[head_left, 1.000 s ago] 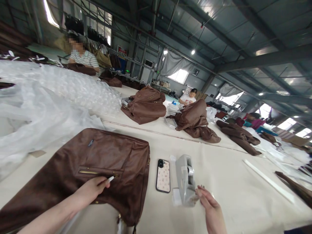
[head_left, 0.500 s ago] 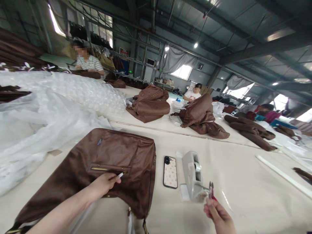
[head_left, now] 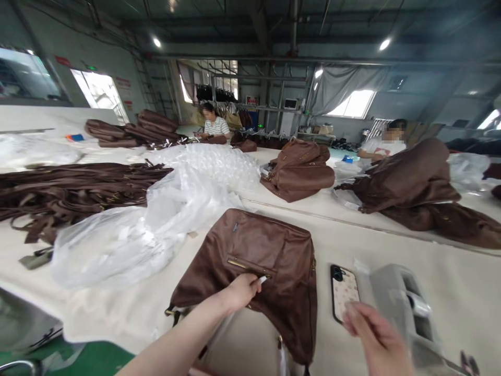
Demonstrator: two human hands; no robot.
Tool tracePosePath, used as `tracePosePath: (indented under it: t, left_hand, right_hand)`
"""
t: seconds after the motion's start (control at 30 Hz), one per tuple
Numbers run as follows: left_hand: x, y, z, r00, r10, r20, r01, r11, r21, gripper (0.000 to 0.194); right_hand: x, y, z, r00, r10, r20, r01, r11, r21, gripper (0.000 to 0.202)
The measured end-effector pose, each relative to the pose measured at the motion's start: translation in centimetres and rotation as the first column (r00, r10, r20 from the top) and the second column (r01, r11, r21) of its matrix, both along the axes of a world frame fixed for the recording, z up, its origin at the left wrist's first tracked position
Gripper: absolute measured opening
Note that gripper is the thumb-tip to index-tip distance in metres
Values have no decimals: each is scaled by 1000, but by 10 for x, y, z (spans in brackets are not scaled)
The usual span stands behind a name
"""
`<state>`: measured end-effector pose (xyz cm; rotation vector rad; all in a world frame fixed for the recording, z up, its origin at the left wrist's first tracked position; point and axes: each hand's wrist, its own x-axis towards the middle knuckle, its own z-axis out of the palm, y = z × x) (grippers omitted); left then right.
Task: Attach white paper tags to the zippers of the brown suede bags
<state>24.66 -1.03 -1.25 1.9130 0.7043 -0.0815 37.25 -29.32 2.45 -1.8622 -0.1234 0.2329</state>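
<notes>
Currently, left hand (head_left: 240,292): clamped on white tab (head_left: 263,280) at bag (head_left: 295,256)
Right hand (head_left: 378,333): fingertips together, right of bag
Label (head_left: 235,227): illegible

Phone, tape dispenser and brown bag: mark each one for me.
Phone (head_left: 344,290): head view, on its patterned back.
Tape dispenser (head_left: 399,304): head view, on its grey side wall.
Brown bag (head_left: 270,250): head view, on its front panel.

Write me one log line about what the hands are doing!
left hand: pinches white tab over brown bag | right hand: blurred, near phone, hold unclear | tape dispenser: beside phone
</notes>
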Motion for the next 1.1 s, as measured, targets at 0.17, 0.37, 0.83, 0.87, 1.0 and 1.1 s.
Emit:
tracePosePath:
  t: [0.17,0.37,0.83,0.87,1.0,1.1]
  left_hand:
    - [-3,-1,2,998,-28,50,26,999,42,19]
    - [-3,2,-1,992,-50,114,46,998,38,21]
    - [-4,5,2,991,-18,135,29,996,-85,18]
    - [-5,5,2,991,-8,135,22,994,-104,18]
    - [-5,3,3,992,44,117,-20,980,-197,24]
    - [-2,1,3,992,87,96,-58,961,-270,36]
  right_hand:
    - [-41,143,13,851,474,-226,-378,852,362,36]
    - [-45,170,-16,730,561,-389,-391,811,436,37]
    - [-40,169,-37,712,538,-451,-437,842,316,36]
    - [-40,169,-40,719,531,-448,-440,847,299,36]
    - [-40,172,-48,758,491,-428,-443,871,215,33]
    - [-41,172,-51,774,480,-412,-449,876,176,32]
